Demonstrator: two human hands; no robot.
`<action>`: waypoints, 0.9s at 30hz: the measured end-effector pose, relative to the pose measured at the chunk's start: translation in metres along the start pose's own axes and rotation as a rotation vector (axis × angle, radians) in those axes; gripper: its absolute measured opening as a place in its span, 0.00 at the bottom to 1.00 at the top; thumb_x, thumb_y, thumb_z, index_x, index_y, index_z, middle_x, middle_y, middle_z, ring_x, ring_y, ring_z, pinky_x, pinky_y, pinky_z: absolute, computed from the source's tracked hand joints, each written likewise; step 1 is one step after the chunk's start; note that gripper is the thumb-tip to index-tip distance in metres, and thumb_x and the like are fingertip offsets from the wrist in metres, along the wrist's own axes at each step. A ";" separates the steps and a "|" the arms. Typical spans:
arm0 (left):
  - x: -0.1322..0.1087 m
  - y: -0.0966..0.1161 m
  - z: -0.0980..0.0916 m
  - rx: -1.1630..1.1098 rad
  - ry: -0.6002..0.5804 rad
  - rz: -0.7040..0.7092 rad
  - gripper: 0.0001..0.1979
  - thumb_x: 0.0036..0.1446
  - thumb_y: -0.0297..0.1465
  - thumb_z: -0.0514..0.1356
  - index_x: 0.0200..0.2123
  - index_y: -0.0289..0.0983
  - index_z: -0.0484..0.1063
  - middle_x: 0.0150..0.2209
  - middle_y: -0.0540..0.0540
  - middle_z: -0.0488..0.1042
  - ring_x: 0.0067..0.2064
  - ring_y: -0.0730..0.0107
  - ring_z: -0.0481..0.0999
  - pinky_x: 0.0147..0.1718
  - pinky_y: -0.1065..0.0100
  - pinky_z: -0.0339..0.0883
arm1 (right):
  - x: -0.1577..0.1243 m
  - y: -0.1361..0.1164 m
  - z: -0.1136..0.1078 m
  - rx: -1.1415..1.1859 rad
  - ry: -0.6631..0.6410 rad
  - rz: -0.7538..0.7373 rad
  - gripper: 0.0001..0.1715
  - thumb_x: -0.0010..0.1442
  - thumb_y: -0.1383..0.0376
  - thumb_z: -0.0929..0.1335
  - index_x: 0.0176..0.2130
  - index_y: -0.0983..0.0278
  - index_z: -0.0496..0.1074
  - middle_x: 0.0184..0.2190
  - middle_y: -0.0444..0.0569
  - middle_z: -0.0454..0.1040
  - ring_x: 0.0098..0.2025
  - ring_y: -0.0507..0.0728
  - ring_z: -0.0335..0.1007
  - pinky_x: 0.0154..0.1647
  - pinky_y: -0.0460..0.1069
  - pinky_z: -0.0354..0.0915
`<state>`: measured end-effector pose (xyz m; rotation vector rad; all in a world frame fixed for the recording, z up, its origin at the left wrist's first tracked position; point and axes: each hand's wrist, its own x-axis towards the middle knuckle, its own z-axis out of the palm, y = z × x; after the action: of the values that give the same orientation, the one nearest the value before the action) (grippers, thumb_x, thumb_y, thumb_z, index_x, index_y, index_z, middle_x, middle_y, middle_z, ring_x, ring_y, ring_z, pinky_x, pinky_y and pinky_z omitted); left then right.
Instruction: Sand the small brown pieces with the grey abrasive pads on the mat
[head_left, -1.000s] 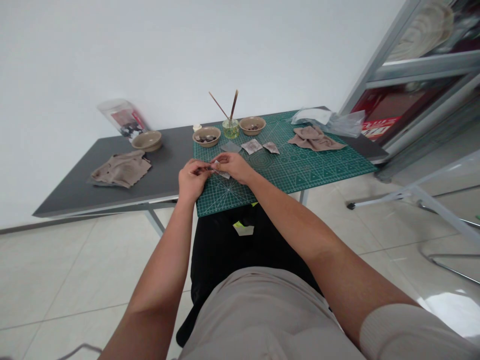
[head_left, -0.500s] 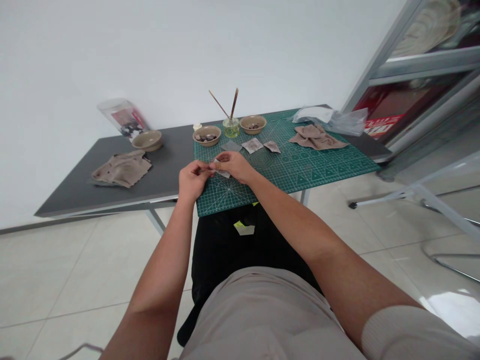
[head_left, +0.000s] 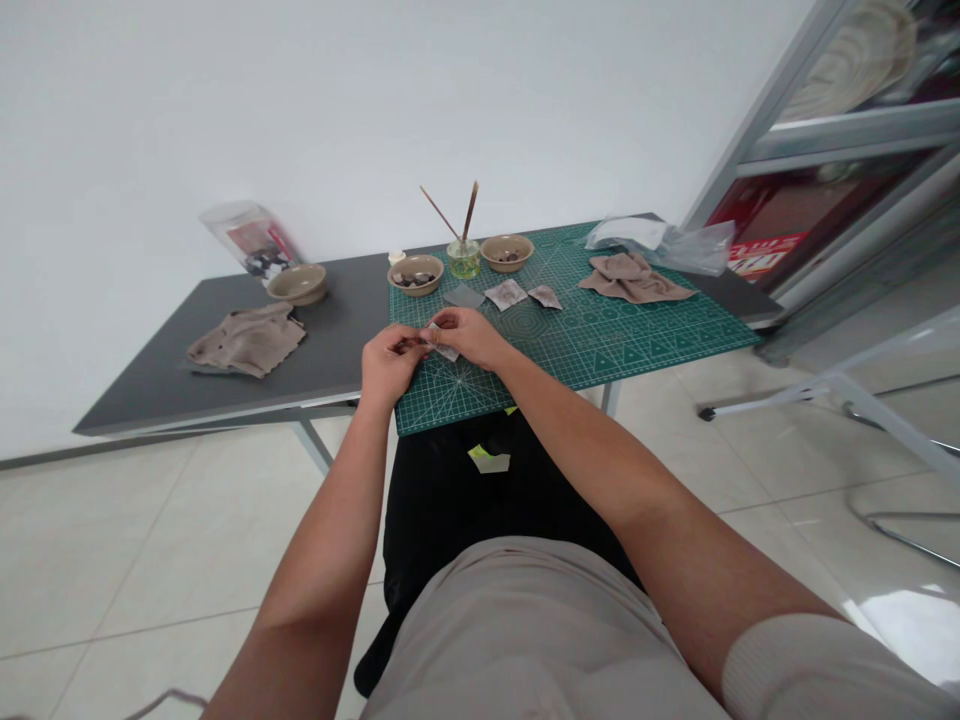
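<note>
Close to the near left corner of the green cutting mat [head_left: 600, 340], my two hands meet fingertip to fingertip. My right hand [head_left: 471, 336] is closed on a small pale, stained square [head_left: 445, 351], which looks like cloth or paper. My left hand [head_left: 387, 362] pinches at the same spot; what lies between its fingers is too small and hidden to name. Just beyond the hands lie a stained pale square [head_left: 506, 294], a smaller stained one [head_left: 545, 297] and a grey square [head_left: 464, 296].
Bowls of dark pieces [head_left: 415, 285] [head_left: 507, 262] flank a glass jar [head_left: 463, 262] with two thin sticks. Leftward on the dark table sit another bowl [head_left: 298, 293], a brown cloth [head_left: 247, 342] and a clear container [head_left: 247, 240]. A second cloth [head_left: 634, 277] and plastic bag [head_left: 697, 248] lie right.
Both hands stay at nearly the same place on the mat, fingers still together around the small pale square. The whole view has shifted very slightly.
</note>
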<state>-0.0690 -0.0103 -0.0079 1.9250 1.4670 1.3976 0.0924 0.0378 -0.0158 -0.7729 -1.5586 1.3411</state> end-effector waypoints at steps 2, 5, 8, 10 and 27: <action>0.000 0.000 0.000 0.003 0.031 0.001 0.04 0.47 0.30 0.66 0.25 0.39 0.74 0.25 0.51 0.73 0.27 0.74 0.69 0.29 0.71 0.64 | 0.001 0.002 -0.001 -0.067 -0.021 0.004 0.25 0.46 0.48 0.76 0.30 0.67 0.73 0.24 0.43 0.73 0.26 0.50 0.65 0.25 0.44 0.59; -0.001 0.001 0.000 0.023 0.061 0.065 0.05 0.46 0.30 0.68 0.23 0.38 0.74 0.28 0.50 0.73 0.30 0.72 0.71 0.32 0.70 0.66 | 0.001 0.005 -0.001 -0.021 -0.060 0.014 0.27 0.47 0.46 0.75 0.29 0.67 0.72 0.22 0.43 0.73 0.23 0.50 0.65 0.23 0.44 0.59; 0.000 0.000 0.000 0.022 0.035 0.083 0.05 0.46 0.31 0.68 0.23 0.39 0.75 0.27 0.50 0.73 0.30 0.72 0.71 0.32 0.69 0.66 | 0.000 0.004 -0.001 0.091 -0.061 0.024 0.28 0.43 0.46 0.77 0.30 0.66 0.72 0.22 0.43 0.73 0.23 0.50 0.66 0.24 0.44 0.62; 0.001 -0.002 -0.001 0.010 0.016 0.052 0.05 0.46 0.32 0.68 0.24 0.39 0.76 0.26 0.51 0.73 0.28 0.73 0.70 0.31 0.69 0.65 | -0.001 0.002 0.000 0.132 -0.037 0.031 0.29 0.41 0.47 0.78 0.30 0.66 0.72 0.22 0.43 0.74 0.23 0.50 0.67 0.24 0.44 0.63; -0.001 -0.002 0.002 -0.095 0.014 -0.145 0.06 0.45 0.32 0.68 0.25 0.37 0.74 0.24 0.50 0.77 0.26 0.73 0.73 0.25 0.72 0.66 | 0.004 0.012 -0.003 0.172 0.002 -0.003 0.22 0.47 0.64 0.75 0.40 0.63 0.66 0.21 0.35 0.69 0.23 0.49 0.67 0.26 0.44 0.63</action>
<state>-0.0685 -0.0097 -0.0108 1.7188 1.4861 1.3923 0.0922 0.0445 -0.0266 -0.6642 -1.4203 1.4501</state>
